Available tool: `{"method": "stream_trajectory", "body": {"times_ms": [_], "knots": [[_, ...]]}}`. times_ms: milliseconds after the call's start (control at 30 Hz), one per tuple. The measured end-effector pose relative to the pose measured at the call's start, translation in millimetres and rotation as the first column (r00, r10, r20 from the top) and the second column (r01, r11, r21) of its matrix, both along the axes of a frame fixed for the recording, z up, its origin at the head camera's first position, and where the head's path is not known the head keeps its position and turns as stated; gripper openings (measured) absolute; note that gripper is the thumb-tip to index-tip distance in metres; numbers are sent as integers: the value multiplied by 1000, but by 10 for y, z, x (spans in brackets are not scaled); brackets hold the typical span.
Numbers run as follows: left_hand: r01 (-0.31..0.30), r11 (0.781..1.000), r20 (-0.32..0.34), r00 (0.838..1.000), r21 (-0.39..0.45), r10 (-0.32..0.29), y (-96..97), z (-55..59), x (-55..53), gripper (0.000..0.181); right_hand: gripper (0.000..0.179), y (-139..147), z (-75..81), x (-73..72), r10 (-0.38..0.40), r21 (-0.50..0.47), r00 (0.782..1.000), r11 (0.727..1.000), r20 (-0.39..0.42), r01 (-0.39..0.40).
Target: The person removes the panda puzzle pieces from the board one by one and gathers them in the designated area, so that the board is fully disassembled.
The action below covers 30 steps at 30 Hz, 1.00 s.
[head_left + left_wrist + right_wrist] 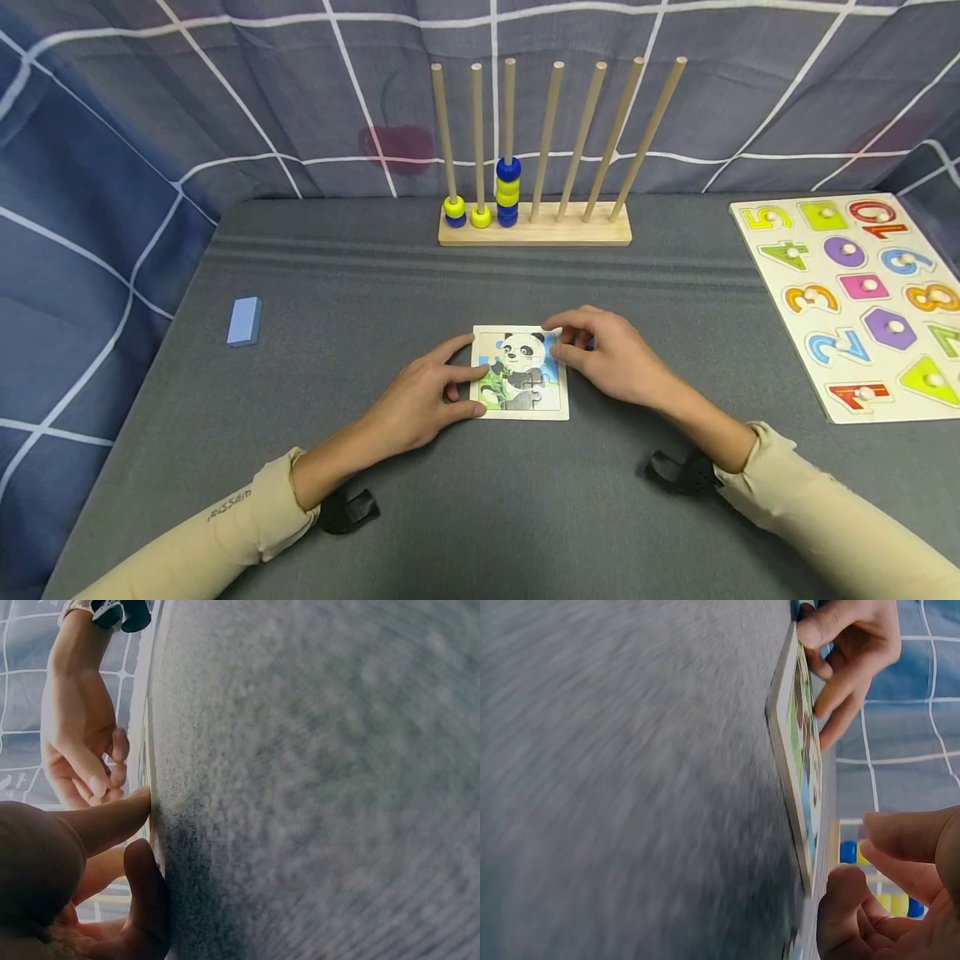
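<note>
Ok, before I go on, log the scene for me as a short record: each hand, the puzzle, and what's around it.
left hand: fingers on the left edge of the puzzle
right hand: at the puzzle's far right corner; contact unclear
left hand position: left of the puzzle
puzzle: panda picture, flat on the table, far right corner partly hidden
rack: behind the puzzle; seven rods, beads on the three leftmost
board: numbers and shapes, far right
block: blue, far left
</note>
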<state>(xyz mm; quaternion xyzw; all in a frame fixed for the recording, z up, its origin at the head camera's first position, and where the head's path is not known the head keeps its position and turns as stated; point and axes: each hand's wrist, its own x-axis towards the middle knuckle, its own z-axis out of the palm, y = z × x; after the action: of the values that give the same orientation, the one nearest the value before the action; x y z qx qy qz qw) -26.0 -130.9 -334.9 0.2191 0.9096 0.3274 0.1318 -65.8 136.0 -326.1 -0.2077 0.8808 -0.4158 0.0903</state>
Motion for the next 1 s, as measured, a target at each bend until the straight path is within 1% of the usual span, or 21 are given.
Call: {"method": "stream_trajectory", "body": {"times_ms": [333, 600, 800, 1000], "knots": [[5, 1000, 9, 1000, 3, -5, 8, -3, -7, 51, 28, -284, -47, -32, 59, 43, 998, 997, -15, -58], [16, 1000, -14, 1000, -5, -16, -11, -3, -11, 51, 30, -359, -84, -72, 102, 115, 994, 989, -49, -96], [22, 1000, -19, 1000, -10, -22, -12, -15, -6, 51, 34, -391, -56, -71, 123, 166, 992, 979, -29, -116], [23, 1000, -20, 1000, -7, -23, -15, -14, -3, 50, 37, -431, -23, -83, 104, 190, 995, 976, 1, -102]]}}
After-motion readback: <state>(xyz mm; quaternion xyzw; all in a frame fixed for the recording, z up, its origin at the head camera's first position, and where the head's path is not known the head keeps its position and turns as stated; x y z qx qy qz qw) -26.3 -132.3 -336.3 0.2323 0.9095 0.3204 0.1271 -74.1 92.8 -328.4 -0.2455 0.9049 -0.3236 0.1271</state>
